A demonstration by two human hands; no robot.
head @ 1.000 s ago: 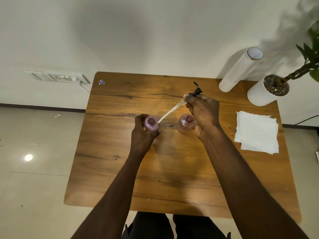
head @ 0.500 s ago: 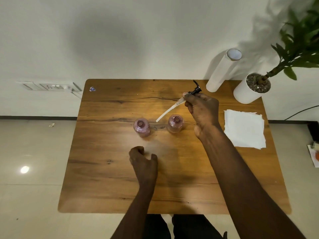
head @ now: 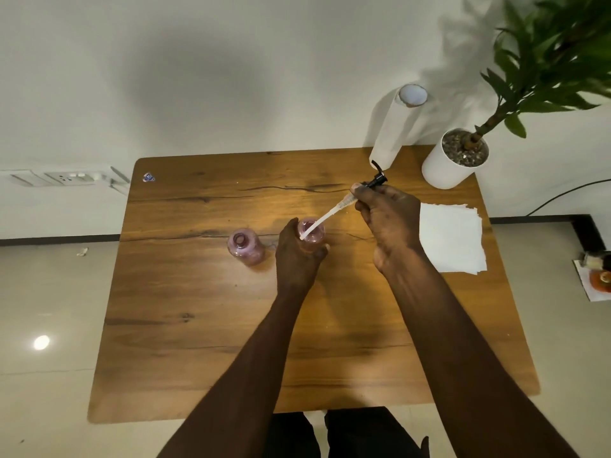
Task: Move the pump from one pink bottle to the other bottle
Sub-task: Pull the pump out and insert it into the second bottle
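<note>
The right hand fingers are pinching the pump at its collar, the stiff, light tube slanting toward seven o'clock into the bottle the left hand is clasping. The other bottle is standing open at nine o'clock on the surface.

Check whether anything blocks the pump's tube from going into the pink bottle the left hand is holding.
Nothing visible does. The right hand holds the pump tilted, its tube tip right at the open mouth of the held bottle. The left hand grips that bottle's side, clear of the opening. The other bottle stands apart.
</note>
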